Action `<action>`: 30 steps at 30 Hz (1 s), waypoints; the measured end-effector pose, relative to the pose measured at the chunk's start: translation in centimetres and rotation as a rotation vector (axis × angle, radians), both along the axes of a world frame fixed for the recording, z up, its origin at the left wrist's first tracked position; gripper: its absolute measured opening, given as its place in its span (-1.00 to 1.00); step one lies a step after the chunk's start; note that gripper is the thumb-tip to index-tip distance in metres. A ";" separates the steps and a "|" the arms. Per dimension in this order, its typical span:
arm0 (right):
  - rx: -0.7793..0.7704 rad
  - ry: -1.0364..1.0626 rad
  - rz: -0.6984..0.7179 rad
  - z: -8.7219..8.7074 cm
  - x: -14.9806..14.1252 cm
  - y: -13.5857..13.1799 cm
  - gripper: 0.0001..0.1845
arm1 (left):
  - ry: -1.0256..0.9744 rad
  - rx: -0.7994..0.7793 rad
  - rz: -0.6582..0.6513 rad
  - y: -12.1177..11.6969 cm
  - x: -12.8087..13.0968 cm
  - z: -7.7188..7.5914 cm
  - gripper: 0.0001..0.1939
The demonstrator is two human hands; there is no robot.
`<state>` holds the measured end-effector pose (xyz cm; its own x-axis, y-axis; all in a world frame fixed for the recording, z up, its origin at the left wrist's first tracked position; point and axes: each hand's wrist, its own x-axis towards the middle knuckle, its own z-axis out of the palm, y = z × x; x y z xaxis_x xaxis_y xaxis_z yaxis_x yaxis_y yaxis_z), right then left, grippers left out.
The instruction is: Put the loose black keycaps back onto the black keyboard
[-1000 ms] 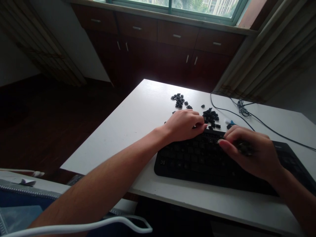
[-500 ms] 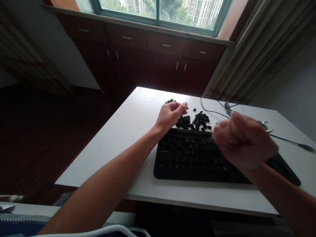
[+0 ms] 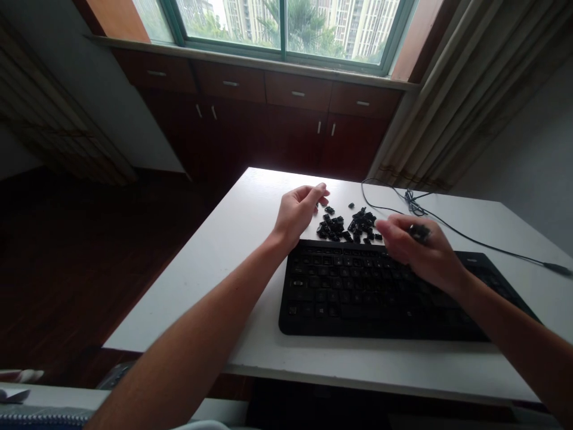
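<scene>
My left hand (image 3: 295, 212) is over the table beyond the keyboard's far left corner, its thumb and fingertips pinched together. Whatever they hold, if anything, is hidden. Right of it lie two small heaps of black keycaps (image 3: 330, 228), with single ones scattered near them. My right hand (image 3: 414, 245) hovers above the far edge of the black keyboard (image 3: 349, 310), closed around a small tool (image 3: 419, 233). Only a dark, blurred end of that tool sticks up from the fist. The keyboard lies flat, partly covered by my right hand and forearm.
A black cable (image 3: 474, 236) with a tied bundle (image 3: 414, 203) runs across the right of the white table (image 3: 215, 257) to a plug (image 3: 557, 269). Brown cabinets (image 3: 250, 125) stand under the window beyond the table.
My right hand has moved left and turned, and the shiny metal ends seen at it before no longer show. My left hand has shifted slightly left. The camera view has tilted a little upward.
</scene>
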<state>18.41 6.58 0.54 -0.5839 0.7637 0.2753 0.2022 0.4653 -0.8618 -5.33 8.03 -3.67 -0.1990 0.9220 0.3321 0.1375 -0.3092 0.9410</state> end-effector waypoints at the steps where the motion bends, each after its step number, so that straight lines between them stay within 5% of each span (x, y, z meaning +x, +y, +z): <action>1: 0.117 -0.138 0.014 -0.4 0.7 0.4 -0.64 | 0.040 0.027 0.018 0.1 -0.3 0.0 -0.56; 5: 0.469 -0.506 0.160 -2.2 2.8 1.3 -0.84 | 0.331 0.130 0.108 0.4 -1.6 -0.2 -0.56; 11: 0.512 -0.496 0.225 -3.7 3.7 0.7 -0.86 | 0.784 0.102 0.166 0.8 -3.6 -1.2 -0.68; 30: 0.494 -0.464 0.135 -4.8 3.4 0.2 -0.87 | 0.842 0.088 0.006 3.1 -6.3 -4.2 -0.67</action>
<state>21.78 6.74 -4.27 -0.8064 0.5256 0.2709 0.4117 0.8279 -0.3810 -11.66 11.09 -7.86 0.1423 0.8855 0.4423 0.7839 -0.3737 0.4958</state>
